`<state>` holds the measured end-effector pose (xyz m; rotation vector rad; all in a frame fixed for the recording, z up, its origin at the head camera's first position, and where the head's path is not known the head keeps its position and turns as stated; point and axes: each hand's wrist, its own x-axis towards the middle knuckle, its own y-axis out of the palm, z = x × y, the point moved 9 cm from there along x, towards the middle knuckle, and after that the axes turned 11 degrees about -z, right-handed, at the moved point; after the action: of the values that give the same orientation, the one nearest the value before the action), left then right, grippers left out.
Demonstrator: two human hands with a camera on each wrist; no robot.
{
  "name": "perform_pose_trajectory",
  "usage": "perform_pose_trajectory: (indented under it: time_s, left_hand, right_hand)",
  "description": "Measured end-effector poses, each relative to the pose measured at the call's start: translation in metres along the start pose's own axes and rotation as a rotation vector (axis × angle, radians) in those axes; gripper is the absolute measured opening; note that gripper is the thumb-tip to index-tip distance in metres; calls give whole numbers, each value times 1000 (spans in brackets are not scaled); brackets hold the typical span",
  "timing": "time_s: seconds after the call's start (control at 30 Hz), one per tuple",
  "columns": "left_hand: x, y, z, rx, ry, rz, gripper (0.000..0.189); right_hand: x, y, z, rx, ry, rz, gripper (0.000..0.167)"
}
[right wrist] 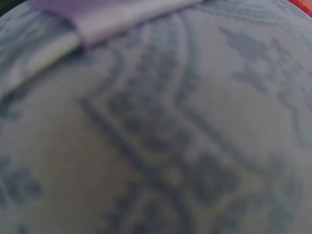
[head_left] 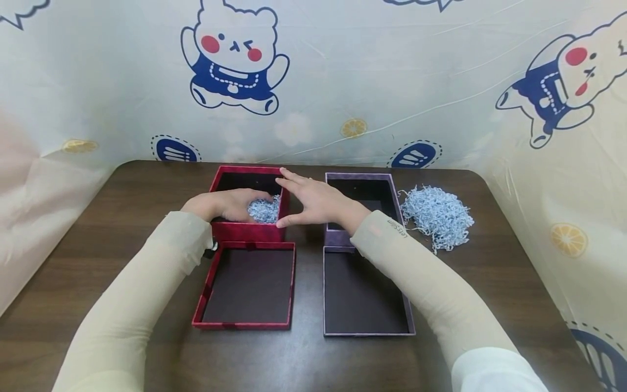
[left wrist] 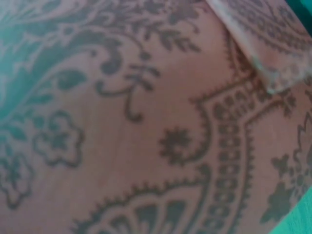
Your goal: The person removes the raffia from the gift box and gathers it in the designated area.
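My left hand point(head_left: 235, 204) reaches into the red box point(head_left: 250, 233) with fingers loosely bent, touching a clump of light blue shredded paper point(head_left: 264, 210); some fingertips are hidden. My right hand point(head_left: 315, 198) is spread, fingers apart and pointing left, over the red box's right rim and the gap between the boxes; nothing is held in it. Behind the right wrist stands an open purple box point(head_left: 360, 175) with a dark inside. In the left wrist view a blurred patterned surface point(left wrist: 146, 122) fills the picture; the right wrist view shows a similar blurred pattern point(right wrist: 161, 131).
A red lid point(head_left: 247, 286) lies inside-up in front of the red box. A purple lid point(head_left: 364, 294) lies likewise before the purple box, partly under the right forearm. Right of it sits a pile of blue shredded paper point(head_left: 436, 215) on the brown table point(head_left: 303, 359). A printed cloth point(head_left: 313, 71) hangs behind.
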<state>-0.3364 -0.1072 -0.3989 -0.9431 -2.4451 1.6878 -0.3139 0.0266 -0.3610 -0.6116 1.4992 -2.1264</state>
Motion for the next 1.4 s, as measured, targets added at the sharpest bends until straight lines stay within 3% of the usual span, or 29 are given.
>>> perform_pose_trajectory:
  time_s: [0.47, 1.07, 1.4]
  left_hand:
    - [-2, -16, -11, 46, 66, -78, 80]
    - [-20, -34, -12, 61, 27, -122, 82]
    - [-24, -39, -19, 73, 66, -154, 80]
  right_hand:
    - [-1, 1, -2, 1, 13, 0, 104]
    - [1, 4, 0, 11, 5, 1, 105]
    - [0, 3, -1, 23, 16, -8, 104]
